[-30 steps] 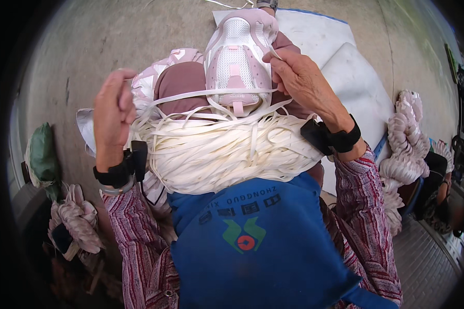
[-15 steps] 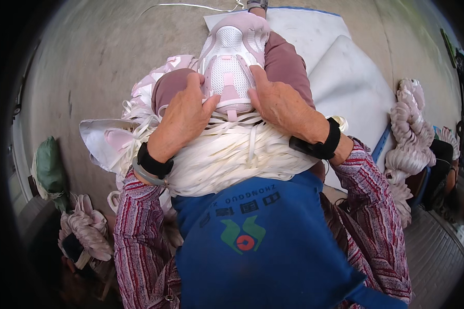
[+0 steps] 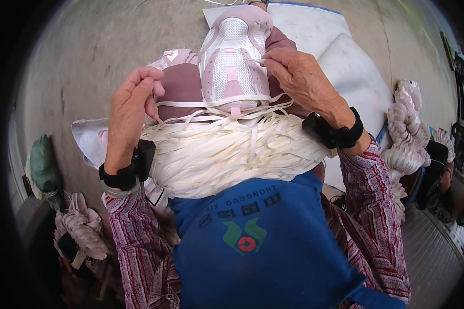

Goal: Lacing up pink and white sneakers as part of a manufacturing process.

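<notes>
A pink-and-white mesh shoe upper (image 3: 233, 67) lies over my legs, its pink tab toward me. Against its far-right side my right hand (image 3: 307, 77) pinches the thin tip of a white shoelace (image 3: 257, 60). Left of the upper, my left hand (image 3: 131, 110) is raised with fingers curled; a lace runs up to its fingertips, but whether they grip it is hidden. One flat lace crosses the upper just above the tab. Across my lap is a thick bundle of cream shoelaces (image 3: 227, 152), above my blue apron (image 3: 252, 221).
More pink-and-white uppers (image 3: 178, 57) lie beyond my left knee. A white sheet (image 3: 340, 67) covers the floor at the right. Bundled pale pink pieces (image 3: 410, 123) stand at the far right, others (image 3: 82, 226) at the lower left beside a green sack (image 3: 46, 165).
Both hands have left the sides of the upper. My left hand moved left and up off it; my right moved right and pinches a lace tip. A lace now spans the upper near its tab.
</notes>
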Motion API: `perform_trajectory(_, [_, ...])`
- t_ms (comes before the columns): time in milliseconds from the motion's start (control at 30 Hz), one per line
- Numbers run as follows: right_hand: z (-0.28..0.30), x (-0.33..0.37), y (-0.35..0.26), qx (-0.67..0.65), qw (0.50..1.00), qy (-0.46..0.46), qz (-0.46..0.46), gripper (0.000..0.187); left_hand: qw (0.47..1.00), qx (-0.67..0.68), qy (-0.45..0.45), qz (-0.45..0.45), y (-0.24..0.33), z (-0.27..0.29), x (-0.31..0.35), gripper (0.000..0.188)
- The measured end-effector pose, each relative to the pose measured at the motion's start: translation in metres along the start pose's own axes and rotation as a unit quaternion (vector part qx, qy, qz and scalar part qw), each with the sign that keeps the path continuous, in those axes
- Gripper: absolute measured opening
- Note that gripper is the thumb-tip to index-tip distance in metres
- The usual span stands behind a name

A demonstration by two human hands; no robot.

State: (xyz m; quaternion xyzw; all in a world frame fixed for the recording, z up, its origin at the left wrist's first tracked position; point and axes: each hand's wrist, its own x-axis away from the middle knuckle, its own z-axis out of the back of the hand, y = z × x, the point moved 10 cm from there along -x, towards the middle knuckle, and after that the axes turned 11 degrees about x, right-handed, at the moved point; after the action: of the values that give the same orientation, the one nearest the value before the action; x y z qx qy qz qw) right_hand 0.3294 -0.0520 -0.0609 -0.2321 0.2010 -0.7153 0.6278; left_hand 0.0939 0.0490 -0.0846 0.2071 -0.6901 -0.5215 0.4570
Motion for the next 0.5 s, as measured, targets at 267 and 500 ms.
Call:
perform_trajectory(267, [-0.012,-0.027,0.004,0.031,0.999,0.023,-0.016,0.021,0.999,-0.024,-0.028,-0.028,0.024,-0.023,-0.007,0.024])
perform_trajectory(500, [-0.014,-0.029,0.004,0.017,0.999,0.043,0.008,0.016,0.989,-0.126,-0.079,0.014,0.007,-0.065,-0.042,0.025])
